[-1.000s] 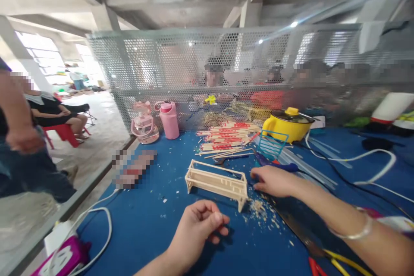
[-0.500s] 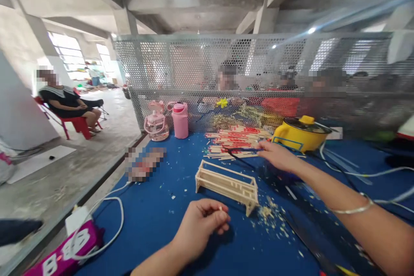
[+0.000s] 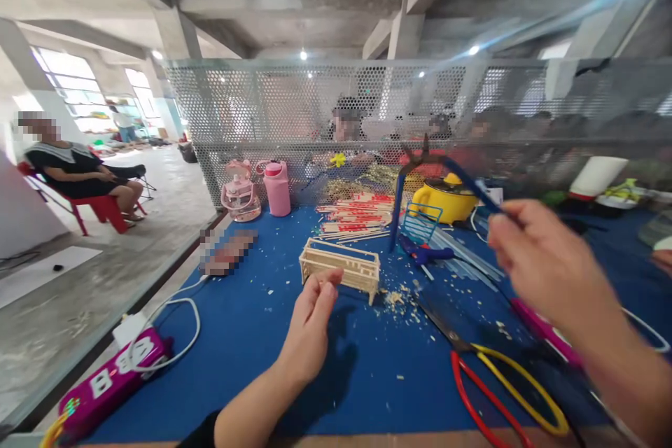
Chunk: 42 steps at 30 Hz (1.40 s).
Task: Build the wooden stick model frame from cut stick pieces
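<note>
Our right hand [image 3: 551,266], raised over the right side of the blue-covered surface [image 3: 388,406], has its grip closed around one handle of the dark-jawed pliers with long blue handles [image 3: 418,159]. The pliers hang in the air, their handles spread into a wide bent arch, with the jaws apart at the top and the free handle pointing down just beside the teal wire stand [image 3: 423,224].

Our left hand [image 3: 307,329] is near the middle of the surface, thumb and forefinger drawn close to each other; we cannot tell whether its grip pinches anything small. Its fingertips overlap the front of the long, pale wooden slatted frame [image 3: 330,261], and we cannot tell whether they touch it. The frame stands on the surface just beyond this hand, with a scatter of pale wood crumbs [image 3: 396,297] near its right end.

To the right of our left hand lie the large scissors with one red and one yellow handle [image 3: 459,344], blades towards the crumbs. Behind the frame we see a pile of thin wooden sticks with red bands [image 3: 357,213]. Near the wire stand lies a blue glue gun [image 3: 430,252], and behind it sits a yellow pot with a dark lid [image 3: 446,199]. A pink bottle [image 3: 277,189] stands farther left, before the grey perforated metal screen [image 3: 315,119].
</note>
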Each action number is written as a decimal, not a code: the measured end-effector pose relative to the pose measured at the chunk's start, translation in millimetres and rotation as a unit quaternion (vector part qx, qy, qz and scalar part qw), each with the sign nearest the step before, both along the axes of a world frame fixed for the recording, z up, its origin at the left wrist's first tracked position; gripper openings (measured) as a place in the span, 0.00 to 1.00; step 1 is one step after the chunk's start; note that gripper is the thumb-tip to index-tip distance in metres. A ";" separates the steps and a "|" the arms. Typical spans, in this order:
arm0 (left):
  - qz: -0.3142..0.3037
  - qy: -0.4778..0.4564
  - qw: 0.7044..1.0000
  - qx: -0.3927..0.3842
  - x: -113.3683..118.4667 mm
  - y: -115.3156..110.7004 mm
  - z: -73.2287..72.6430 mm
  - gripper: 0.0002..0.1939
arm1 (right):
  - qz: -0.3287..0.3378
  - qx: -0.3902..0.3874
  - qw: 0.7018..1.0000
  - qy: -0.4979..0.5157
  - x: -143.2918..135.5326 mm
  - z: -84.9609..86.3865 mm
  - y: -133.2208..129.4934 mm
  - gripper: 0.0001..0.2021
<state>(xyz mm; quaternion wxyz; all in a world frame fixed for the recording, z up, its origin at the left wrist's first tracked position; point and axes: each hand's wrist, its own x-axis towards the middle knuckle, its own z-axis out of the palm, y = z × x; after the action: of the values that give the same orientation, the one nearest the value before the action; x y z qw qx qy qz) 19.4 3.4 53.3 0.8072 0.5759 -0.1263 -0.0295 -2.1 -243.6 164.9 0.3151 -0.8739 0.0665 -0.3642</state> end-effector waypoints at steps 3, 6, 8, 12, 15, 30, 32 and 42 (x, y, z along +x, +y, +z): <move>-0.045 0.084 0.991 -0.094 -31.7 -14.0 8.5 0.16 | 0.047 0.146 0.986 0.060 -34.7 -55.9 38.6 0.16; 0.029 0.126 0.989 -0.071 -47.5 -16.4 -0.1 0.20 | 0.132 0.318 0.932 0.117 -57.7 -109.3 73.9 0.17; 0.077 0.120 0.990 -0.023 -49.0 -11.0 -10.6 0.24 | 0.218 0.395 0.881 0.141 -65.3 -129.9 86.6 0.15; 0.085 0.072 0.993 0.047 -51.3 -3.6 -27.4 0.25 | 0.424 0.543 0.703 0.174 -65.8 -133.2 94.7 0.25; 0.055 0.050 0.995 0.067 -61.5 -10.7 -34.9 0.25 | 0.497 0.601 0.594 0.200 -63.2 -124.9 101.0 0.39; -0.005 0.173 0.983 -0.064 -37.0 9.2 -17.5 0.13 | 0.380 0.559 0.719 0.164 -47.5 -142.0 74.2 0.38; 0.021 0.205 0.972 -0.111 -28.4 10.8 -12.6 0.10 | 0.371 0.521 0.743 0.198 -48.6 -147.4 69.4 0.35; -0.017 0.210 0.966 -0.152 -33.3 -10.9 -18.4 0.13 | 0.253 0.244 0.902 0.250 -51.2 -127.1 107.4 0.34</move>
<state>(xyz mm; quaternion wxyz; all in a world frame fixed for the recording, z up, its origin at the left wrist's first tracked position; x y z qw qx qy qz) -13.8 -7.5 34.9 0.8931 0.4248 0.0333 -0.1440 -53.3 -136.2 37.9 0.5727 -0.8196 0.0066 -0.0144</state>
